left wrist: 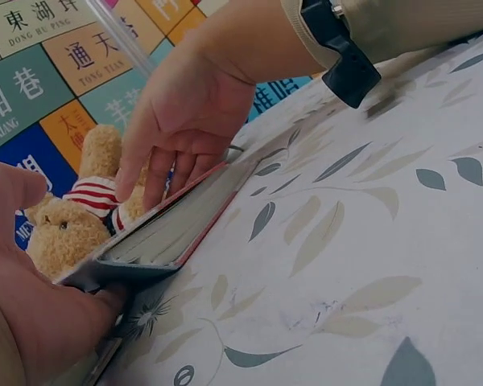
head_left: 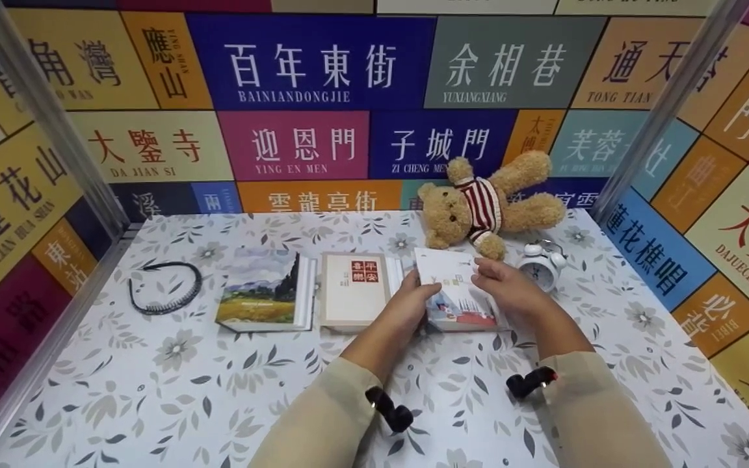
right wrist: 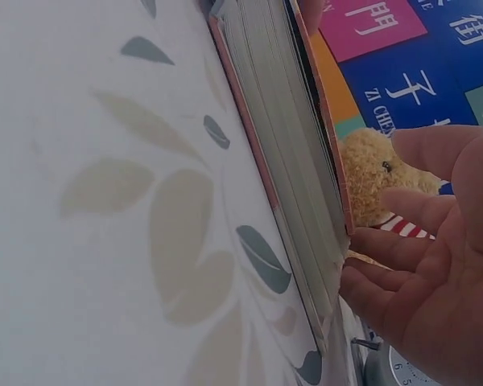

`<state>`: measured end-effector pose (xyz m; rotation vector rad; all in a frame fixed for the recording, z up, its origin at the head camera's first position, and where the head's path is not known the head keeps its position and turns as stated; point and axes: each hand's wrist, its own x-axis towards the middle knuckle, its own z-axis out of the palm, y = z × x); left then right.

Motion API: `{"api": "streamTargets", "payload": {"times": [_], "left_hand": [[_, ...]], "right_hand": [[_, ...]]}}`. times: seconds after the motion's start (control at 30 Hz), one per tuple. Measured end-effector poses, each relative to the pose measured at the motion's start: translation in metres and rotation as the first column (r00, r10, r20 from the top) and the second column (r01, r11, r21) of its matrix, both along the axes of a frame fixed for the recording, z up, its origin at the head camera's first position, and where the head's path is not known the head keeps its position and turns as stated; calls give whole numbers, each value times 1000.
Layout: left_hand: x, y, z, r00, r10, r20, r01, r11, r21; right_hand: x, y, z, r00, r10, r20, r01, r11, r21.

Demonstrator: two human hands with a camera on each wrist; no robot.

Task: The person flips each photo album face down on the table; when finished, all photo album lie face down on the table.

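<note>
— Fingers? Left hand point(head_left: 407, 305) pinching the white illustrated book point(head_left: 459, 292) at its left edge; right hand point(head_left: 508, 286) fingers straight, resting on top.
— Where? Mid-table point(head_left: 153, 390), toward the far edge, just right of the cream book point(head_left: 355, 289).
— Step? Probably squaring it; needs a gentle nudge.
— Writing? "ZI CHENG MEN" on the wall sign point(head_left: 436, 146); cover text unreadable.

alarm clock point(right wrist: 394, 371) cut off, right wrist view
</note>
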<state>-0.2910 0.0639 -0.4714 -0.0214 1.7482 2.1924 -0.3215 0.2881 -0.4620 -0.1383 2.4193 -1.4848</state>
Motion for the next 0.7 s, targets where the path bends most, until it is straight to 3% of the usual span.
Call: {"api": "streamTargets", "payload": {"times": [0.27, 0.5, 0.7], "left_hand": [[1, -7, 5, 996, 45, 77, -53, 993, 101], [-1, -7, 4, 997, 75, 30, -79, 981, 178], [1, -6, 6, 996, 79, 41, -86, 974, 207]], "right_hand": [[5, -10, 10, 996, 57, 68, -55, 998, -29], [8, -12, 11, 995, 54, 82, -50, 997, -52], [11, -18, 16, 999, 31, 21, -34, 992, 118]]}}
